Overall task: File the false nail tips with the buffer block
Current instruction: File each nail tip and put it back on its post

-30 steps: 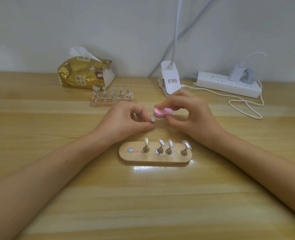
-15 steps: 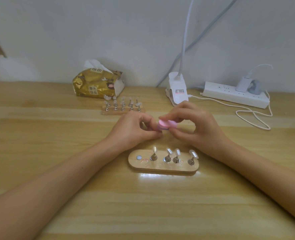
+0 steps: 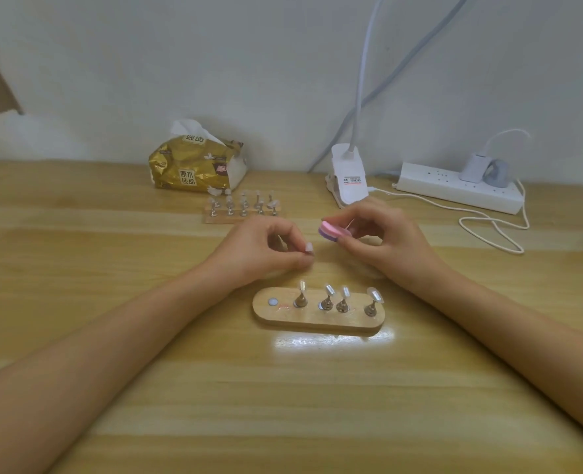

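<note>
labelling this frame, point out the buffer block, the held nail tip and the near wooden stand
buffer block (image 3: 329, 228), head view, pink top face
held nail tip (image 3: 308, 247), head view, exposed end
near wooden stand (image 3: 317, 325), head view, bare front wall

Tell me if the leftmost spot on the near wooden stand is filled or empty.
Empty. Only a bare round disc shows there on the stand; four holders with nail tips stand to its right.

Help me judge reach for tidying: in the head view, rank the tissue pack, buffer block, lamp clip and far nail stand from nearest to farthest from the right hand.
1. buffer block, pinched in the right hand itself.
2. lamp clip, just behind the hand.
3. far nail stand, back and to the left.
4. tissue pack, farthest, back left by the wall.
</note>
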The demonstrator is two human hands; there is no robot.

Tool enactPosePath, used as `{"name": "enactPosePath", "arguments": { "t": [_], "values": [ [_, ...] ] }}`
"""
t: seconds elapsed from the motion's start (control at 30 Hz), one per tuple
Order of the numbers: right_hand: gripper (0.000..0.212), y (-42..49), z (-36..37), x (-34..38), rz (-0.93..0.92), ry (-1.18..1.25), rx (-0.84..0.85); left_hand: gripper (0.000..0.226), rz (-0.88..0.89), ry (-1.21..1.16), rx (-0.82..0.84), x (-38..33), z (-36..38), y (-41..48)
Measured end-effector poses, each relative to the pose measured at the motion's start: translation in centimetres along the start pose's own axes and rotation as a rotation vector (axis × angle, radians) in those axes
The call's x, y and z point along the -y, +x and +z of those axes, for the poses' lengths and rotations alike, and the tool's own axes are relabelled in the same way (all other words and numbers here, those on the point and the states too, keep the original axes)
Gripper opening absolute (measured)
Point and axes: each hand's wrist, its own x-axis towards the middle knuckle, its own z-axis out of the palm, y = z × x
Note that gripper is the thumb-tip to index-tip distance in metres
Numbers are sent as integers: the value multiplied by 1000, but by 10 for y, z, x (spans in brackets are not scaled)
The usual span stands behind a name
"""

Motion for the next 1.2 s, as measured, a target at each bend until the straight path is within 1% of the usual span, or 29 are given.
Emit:
{"name": "enactPosePath", "arguments": {
  "t": [0.07,0.1,0.17,0.23,0.3,0.43,0.57,0.63,0.73,0.83,0.97,1.2],
  "values": [
    [15,-1,2,0,-21,11,32,12,-14,-118,21,-4,-18,-4],
    [16,-2,3,0,-30,9,50,17,-5,-136,53,-6,-29,-7],
    [17,-2,4,0,-31,21,60,23,24,-81,171,-9,-44,-15],
    [14,-1,3,0,-19,40,43,20,37,-65,280,-7,-48,-28],
    [12,0,3,-1,3,66,27,20,47,-83,326,0,-43,-39],
    [13,1,4,-2,31,79,44,11,79,-84,274,7,-34,-47],
    [14,0,4,-1,34,85,60,11,87,-58,280,7,-34,-47],
    [15,0,5,-2,37,82,66,15,81,10,264,7,-35,-47],
    [16,1,4,-3,33,73,83,29,60,93,221,3,-28,-49],
    [15,1,4,-3,29,63,92,23,85,92,160,-2,-15,-50],
    [13,1,4,-3,29,73,70,14,80,77,38,-5,-5,-54],
    [12,1,4,-2,45,80,59,17,195,174,9,-9,-1,-64]
  ]
}}
